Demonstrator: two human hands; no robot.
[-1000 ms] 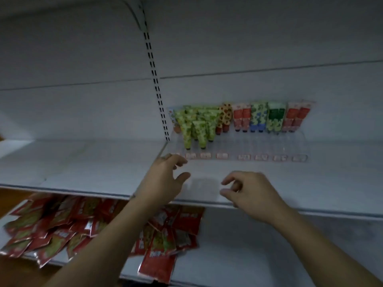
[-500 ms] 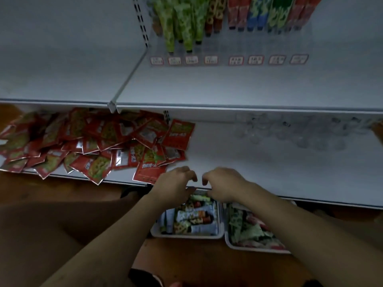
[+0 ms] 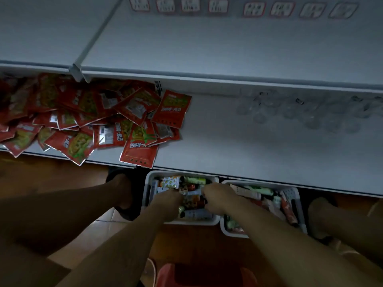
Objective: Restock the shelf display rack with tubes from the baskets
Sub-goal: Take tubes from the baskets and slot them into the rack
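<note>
Left grip (image 3: pixel 170 200) and right grip (image 3: pixel 213 198) dip with curled fingers into the white basket (image 3: pixel 148 189) below the shelf. The tubes (image 3: pixel 193 200) lie between them, probably for sorting. Whether either holds one cannot be told.
</note>
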